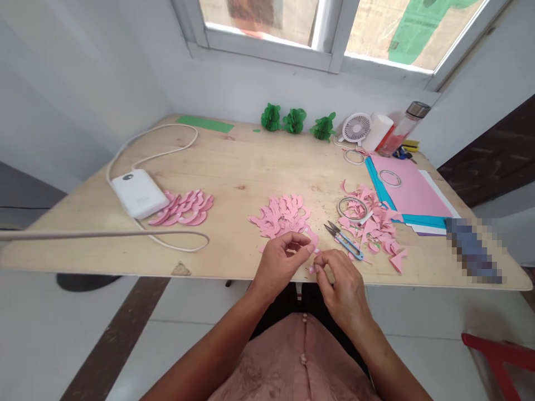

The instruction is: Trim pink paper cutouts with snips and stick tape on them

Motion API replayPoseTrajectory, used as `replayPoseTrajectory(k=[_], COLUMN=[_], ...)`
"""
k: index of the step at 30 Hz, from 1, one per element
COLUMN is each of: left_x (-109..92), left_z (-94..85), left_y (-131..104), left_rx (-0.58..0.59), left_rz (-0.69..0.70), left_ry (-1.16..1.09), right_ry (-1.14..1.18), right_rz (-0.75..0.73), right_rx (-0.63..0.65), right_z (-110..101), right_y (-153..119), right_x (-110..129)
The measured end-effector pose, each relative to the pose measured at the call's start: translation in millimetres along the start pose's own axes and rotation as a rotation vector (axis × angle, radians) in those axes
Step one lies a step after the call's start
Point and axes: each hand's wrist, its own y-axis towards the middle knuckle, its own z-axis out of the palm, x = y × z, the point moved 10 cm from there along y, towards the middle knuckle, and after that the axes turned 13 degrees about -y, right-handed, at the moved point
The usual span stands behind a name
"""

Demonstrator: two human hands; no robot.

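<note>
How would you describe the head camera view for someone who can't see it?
Left hand and right hand pinch a small pink paper piece at a wooden table's edge, with pink cutouts, snips and scraps nearby; three green paper shapes stand behind.

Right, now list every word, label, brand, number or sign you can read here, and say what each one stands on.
No text can be read for certain.
White device: faint marking, too small to read.
Tape roll on the pink sheet: possible print around the ring, too small to read.
Sheet behind the right window pane: print-like marks, too blurred to read.
</note>
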Motion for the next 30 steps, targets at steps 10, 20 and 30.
replayPoseTrajectory(k=[10,20,30], left_x=[13,14,8], left_z=[13.1,1.9,9.4], left_y=[5,8,-4], left_rx=[-0.008,0.0,0.097], left_rz=[-0.153,-0.146,-0.085], left_ry=[-0.224,-0.197,0.029], right_ry=[-0.008,0.263,0.559], right_rz=[-0.112,0.117,0.238], right_rx=[0.0,0.008,0.009], right_z=[8,1,2], right_y=[0,-6,3], right_x=[9,-18,-31])
